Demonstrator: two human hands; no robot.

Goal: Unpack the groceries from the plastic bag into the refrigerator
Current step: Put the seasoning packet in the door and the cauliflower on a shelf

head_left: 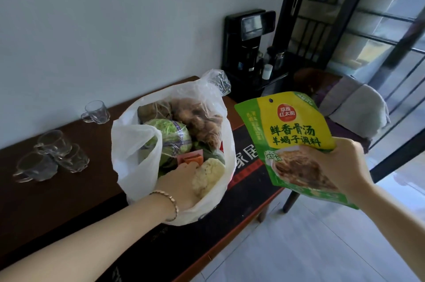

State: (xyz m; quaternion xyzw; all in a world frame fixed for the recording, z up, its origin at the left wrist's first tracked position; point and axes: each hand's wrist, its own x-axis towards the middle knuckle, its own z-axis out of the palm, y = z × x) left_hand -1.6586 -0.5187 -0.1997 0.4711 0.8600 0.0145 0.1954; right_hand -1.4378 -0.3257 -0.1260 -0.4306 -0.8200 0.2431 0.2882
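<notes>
At frame centre, the plastic bag (135,157) is set on the table (76,199); the left hand (181,181) is buried inside it, grip not discernible. At right, a green seasoning pouch (292,125) is clasped by the right hand (340,165).

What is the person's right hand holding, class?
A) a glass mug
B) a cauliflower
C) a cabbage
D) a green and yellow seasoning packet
D: the right hand grips the green and yellow seasoning packet by its lower part, held up to the right of the plastic bag; the cauliflower and cabbage lie in the bag.
</notes>
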